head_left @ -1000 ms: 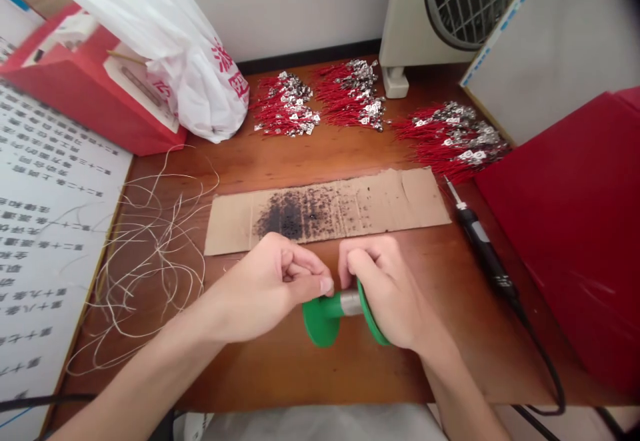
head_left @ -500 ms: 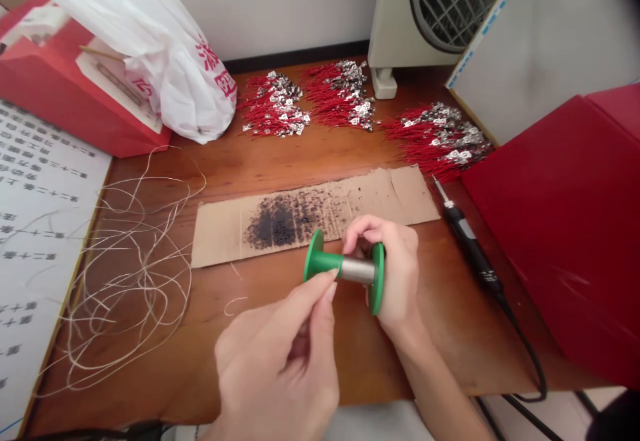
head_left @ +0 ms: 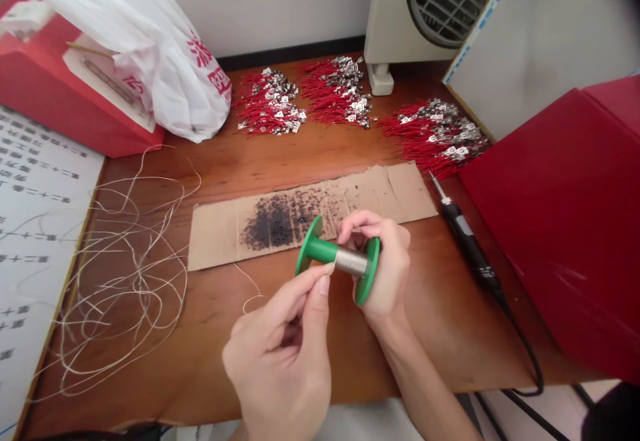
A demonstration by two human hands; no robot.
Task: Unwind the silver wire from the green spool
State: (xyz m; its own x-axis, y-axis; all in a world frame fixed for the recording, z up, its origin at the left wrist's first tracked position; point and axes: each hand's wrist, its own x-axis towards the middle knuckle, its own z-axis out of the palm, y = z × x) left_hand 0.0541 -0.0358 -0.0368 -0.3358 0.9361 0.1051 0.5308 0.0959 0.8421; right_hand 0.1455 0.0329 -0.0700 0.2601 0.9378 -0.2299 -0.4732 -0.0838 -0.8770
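Observation:
My right hand (head_left: 387, 274) grips a green spool (head_left: 336, 258) by its right flange and holds it above the wooden table (head_left: 310, 154). A band of silvery solder wire is wound on the spool's core beside the right flange. My left hand (head_left: 285, 354) is closed in a pinch at the spool's core, thumb and forefinger on the fine wire end. A thin pale strand (head_left: 249, 287) curls on the table just left of the hands. Behind the spool lies a strip of cardboard (head_left: 400, 191) with a dark scorched patch.
A soldering iron (head_left: 467, 241) with a black cord lies right of the cardboard, next to a red box (head_left: 565, 221). Three heaps of red wires with metal terminals (head_left: 345, 94) sit at the back. Loose pale wire (head_left: 120, 261) tangles at left; a white bag (head_left: 165, 74) and fan (head_left: 430, 7) stand behind.
The spool was lifted from the table's front edge and turned level. My left hand drew back toward me and now pinches at the core from below.

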